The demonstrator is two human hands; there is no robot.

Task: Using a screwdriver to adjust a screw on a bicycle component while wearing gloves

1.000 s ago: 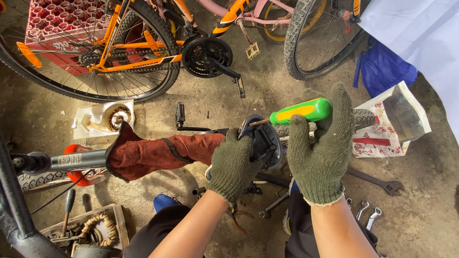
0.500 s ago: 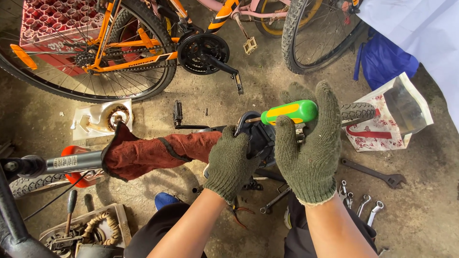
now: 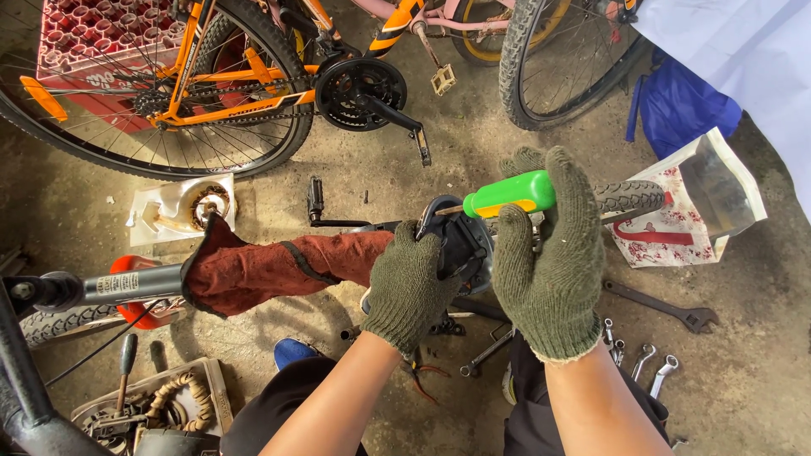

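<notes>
My right hand (image 3: 549, 262) grips the green-handled screwdriver (image 3: 507, 196), which feels light and rigid. My left hand (image 3: 410, 283) closes around the black hub part (image 3: 460, 241), probably heavy and greasy, between my knees.

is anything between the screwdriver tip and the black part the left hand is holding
Nothing visible. The right hand holds the green screwdriver, its shaft running straight to the black part under the left hand. The exact contact point is too small to tell.
</notes>
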